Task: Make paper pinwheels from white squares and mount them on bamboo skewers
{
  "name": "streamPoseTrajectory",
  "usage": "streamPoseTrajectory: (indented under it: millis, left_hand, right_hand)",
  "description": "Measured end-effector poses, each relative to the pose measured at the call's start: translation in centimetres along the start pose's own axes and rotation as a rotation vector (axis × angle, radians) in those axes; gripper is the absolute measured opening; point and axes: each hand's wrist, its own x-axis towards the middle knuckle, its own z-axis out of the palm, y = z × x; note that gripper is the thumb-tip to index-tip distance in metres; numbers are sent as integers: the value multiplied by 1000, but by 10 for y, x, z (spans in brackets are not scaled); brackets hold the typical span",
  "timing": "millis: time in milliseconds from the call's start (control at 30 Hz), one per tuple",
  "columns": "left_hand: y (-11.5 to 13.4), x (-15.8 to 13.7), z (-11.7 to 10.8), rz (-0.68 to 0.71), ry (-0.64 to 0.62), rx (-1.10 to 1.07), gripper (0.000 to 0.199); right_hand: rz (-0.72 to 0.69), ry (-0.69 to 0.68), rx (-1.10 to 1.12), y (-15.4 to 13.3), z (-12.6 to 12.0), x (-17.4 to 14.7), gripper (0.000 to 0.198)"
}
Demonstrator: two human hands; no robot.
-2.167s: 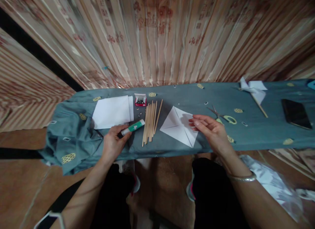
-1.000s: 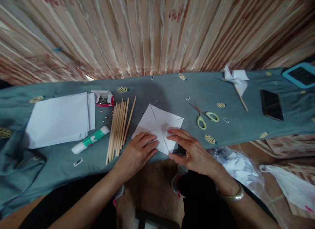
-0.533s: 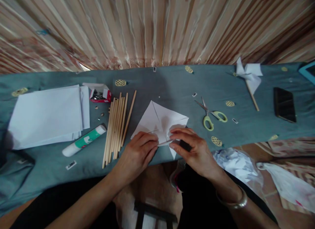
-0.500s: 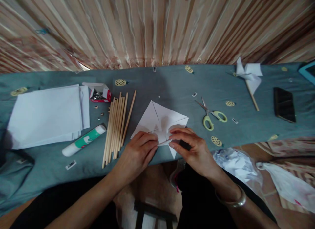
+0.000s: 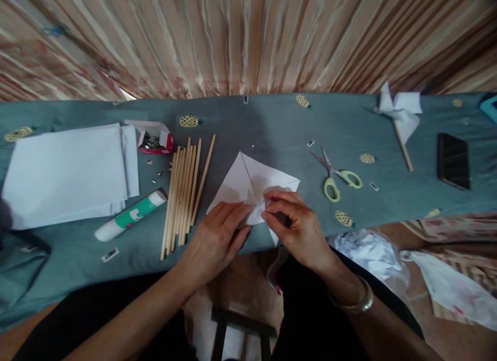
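A square sheet of white paper point(image 5: 248, 174) with slits from its corners toward the middle lies near the table's front edge. One of its flaps is curled inward at the near side. My left hand point(image 5: 219, 231) presses its fingers on the sheet's near left part, thumb below the edge. My right hand point(image 5: 298, 221) pinches the paper near the sheet's middle; the exact spot is partly hidden by the fingers. Scissors point(image 5: 333, 174) with pale green handles lie open to the right. Several wooden sticks point(image 5: 182, 195) lie side by side to the left of my left hand.
At the left lie a stack of white paper point(image 5: 66, 174), a glue stick point(image 5: 130, 216) and a red box of metal pins point(image 5: 155, 142). A paper pinwheel point(image 5: 402, 117) on a stick and a black phone point(image 5: 453, 160) lie at the right. A bag of paper scraps point(image 5: 373, 255) is below the edge.
My right hand has moved slightly left with the paper flap, toward the sheet's middle. The left hand stays on the sheet. The whole view has shifted a little.
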Motion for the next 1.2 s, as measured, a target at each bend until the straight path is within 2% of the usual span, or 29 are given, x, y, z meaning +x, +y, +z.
streamPoseTrajectory:
  millis: [100, 267, 1200]
  left_hand:
    - [-1, -2, 1, 36, -35, 2, 32]
    - [-2, -3, 3, 93, -29, 13, 24]
    - [1, 2, 5, 78, 4, 92, 19]
  right_hand:
    - [-26, 27, -50, -1, 3, 1, 5]
    - [-53, 57, -120, -2, 6, 2, 5]
    - [-178, 51, -233, -1, 5, -3, 12]
